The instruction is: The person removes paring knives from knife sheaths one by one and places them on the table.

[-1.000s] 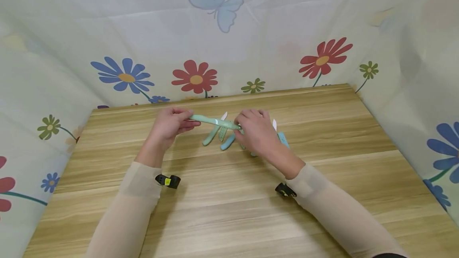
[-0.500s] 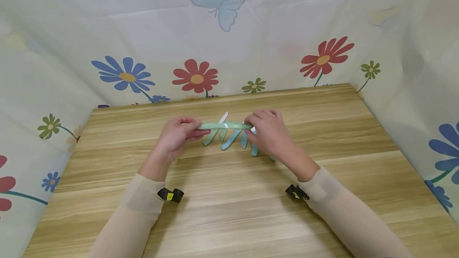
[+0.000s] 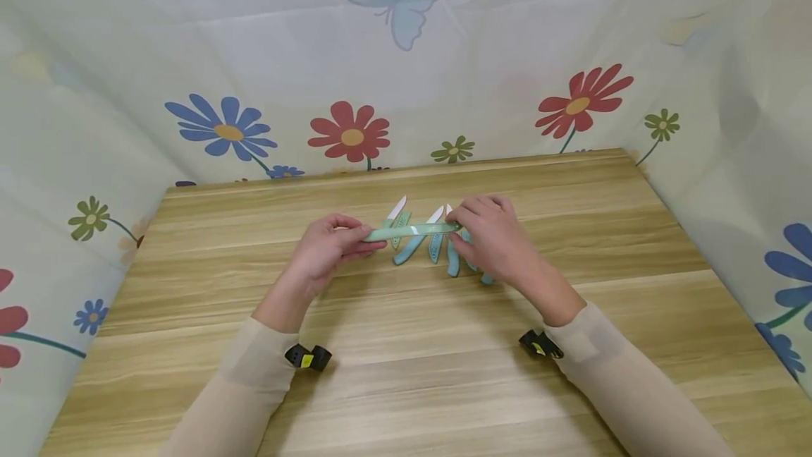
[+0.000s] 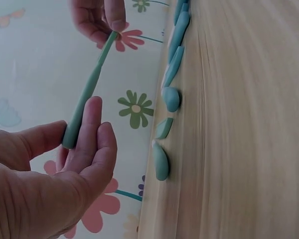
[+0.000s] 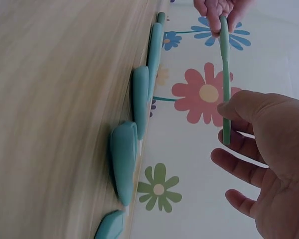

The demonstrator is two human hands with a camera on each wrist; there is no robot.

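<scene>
A light green paring knife (image 3: 415, 230) with its blade in a green sheath is held level above the table. My left hand (image 3: 326, 249) pinches the handle end between thumb and fingers; in the left wrist view that handle (image 4: 79, 112) rests along the fingers. My right hand (image 3: 493, 240) pinches the sheath's tip, also seen in the right wrist view, where the sheath (image 5: 226, 89) lies between thumb and forefinger. Beneath lie a green knife (image 3: 397, 208) with a white blade, a green sheath (image 3: 404, 218), a blue knife (image 3: 409, 251) and a blue sheath (image 3: 435, 249).
Further right on the wooden table (image 3: 406, 372) lie another blue knife (image 3: 453, 261) and more blue pieces (image 3: 487, 278), partly hidden by my right hand. A flower-printed cloth (image 3: 254, 41) stands behind the table and along both sides.
Both hands have moved right and slightly nearer with the sheathed knife, which has gone from slanted to nearly level. More of the blue pieces at the right show now.
</scene>
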